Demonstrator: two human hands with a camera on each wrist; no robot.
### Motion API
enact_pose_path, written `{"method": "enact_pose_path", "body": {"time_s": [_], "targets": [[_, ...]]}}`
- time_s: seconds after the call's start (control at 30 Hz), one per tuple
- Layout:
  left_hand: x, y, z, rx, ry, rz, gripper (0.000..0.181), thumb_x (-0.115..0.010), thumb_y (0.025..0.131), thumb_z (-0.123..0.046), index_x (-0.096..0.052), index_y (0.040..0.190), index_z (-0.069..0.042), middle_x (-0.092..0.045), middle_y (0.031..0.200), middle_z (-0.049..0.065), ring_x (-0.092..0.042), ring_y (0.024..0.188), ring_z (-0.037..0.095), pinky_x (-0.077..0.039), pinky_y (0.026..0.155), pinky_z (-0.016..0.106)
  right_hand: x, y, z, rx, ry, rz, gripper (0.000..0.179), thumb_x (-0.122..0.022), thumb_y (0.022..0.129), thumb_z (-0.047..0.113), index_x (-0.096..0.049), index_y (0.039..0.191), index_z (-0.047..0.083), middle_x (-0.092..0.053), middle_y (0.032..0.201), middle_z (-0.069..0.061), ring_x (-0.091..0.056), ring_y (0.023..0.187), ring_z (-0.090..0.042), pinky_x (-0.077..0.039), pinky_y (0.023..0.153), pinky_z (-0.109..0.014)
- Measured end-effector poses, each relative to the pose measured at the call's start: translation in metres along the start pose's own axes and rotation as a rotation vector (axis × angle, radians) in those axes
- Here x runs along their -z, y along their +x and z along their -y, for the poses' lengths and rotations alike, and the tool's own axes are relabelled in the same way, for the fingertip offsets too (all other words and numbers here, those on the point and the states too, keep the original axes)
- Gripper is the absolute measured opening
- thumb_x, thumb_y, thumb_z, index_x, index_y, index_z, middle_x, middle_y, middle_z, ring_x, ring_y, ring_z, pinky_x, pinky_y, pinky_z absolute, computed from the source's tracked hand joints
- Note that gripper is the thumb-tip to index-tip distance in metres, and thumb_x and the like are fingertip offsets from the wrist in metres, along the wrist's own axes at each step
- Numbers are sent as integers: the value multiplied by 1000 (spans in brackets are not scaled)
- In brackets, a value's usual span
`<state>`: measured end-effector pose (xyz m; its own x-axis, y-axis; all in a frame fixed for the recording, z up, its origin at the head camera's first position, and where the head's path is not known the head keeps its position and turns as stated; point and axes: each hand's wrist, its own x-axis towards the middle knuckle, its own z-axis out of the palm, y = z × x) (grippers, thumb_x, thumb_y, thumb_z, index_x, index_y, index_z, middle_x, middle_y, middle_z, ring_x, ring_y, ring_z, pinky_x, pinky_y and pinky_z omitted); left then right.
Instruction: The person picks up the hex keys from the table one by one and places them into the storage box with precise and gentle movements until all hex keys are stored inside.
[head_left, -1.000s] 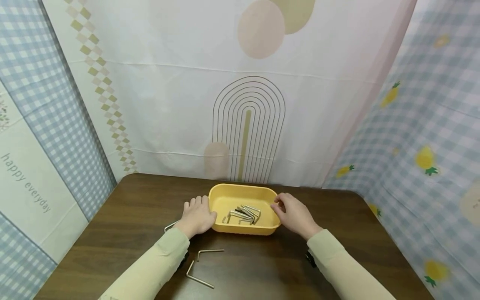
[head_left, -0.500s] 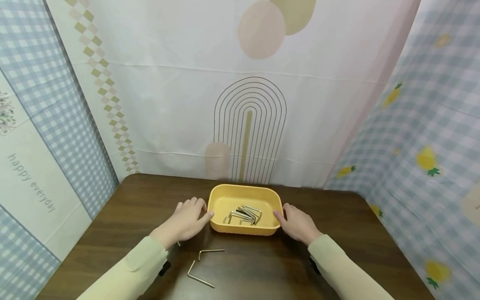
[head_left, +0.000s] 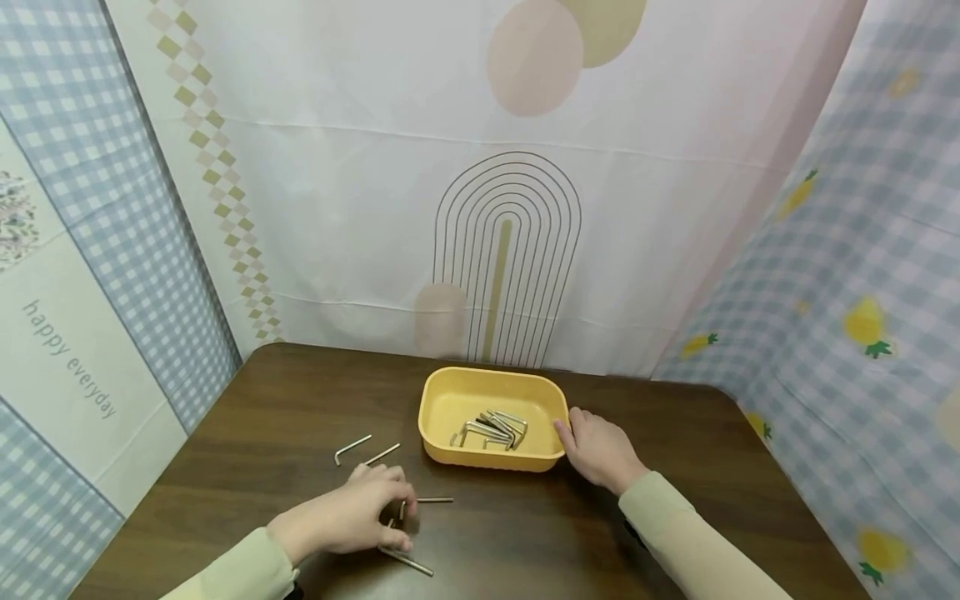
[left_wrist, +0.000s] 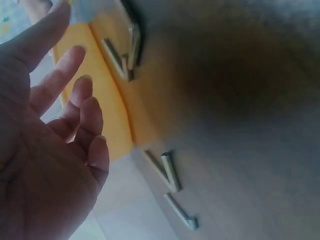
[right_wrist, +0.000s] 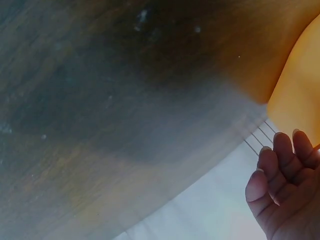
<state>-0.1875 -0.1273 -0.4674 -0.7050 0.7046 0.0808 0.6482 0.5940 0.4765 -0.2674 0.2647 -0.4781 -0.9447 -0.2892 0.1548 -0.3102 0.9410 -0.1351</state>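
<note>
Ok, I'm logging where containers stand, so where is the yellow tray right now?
In the head view, the yellow tray stands near the middle of the back edge of the table, with the right hand at its right end.

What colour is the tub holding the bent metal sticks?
The tub is yellow, clearest in the head view.

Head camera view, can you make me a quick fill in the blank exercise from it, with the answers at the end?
In the head view, the tray is coloured ____.
The hand with its thumb at the tray's rim is the person's ____ one.
Bent metal rods in the tray are shaped like the letter ____.
The cloth on the left reads "happy ____".

Missing words: yellow; right; L; everyday.
</note>
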Motion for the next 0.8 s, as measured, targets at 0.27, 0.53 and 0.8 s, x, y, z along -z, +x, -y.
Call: {"method": "enact_pose_path", "body": {"time_s": [0.27,0.53,0.8], "targets": [[-10,-4,1,17,7,75,23,-82,68,-38,-61,76,-32,-42,81,-19,-38,80,3,-27,77,35,1,2,2,-31,24,42,26,-39,103,30,-48,88,11,-44,71,1,-44,62,-15,-40,60,-35],[-13,-4,2,15,30,81,24,-80,71,-38,-56,67,-34,-40,78,-18,-37,78,3,-27,77,34,9,10,11,-112,42,59,27,-40,101,29,-47,93,4,-45,81,-8,-47,73,-25,-40,69,-43],[-14,-6,-1,13,38,79,24,-79,73,-37,-56,64,-33,-39,77,-19,-36,76,2,-27,76,34,19,14,17,-179,-20,270,30,-33,101,27,-47,106,2,-45,101,-14,-43,96,-33,-33,85,-48]]}}
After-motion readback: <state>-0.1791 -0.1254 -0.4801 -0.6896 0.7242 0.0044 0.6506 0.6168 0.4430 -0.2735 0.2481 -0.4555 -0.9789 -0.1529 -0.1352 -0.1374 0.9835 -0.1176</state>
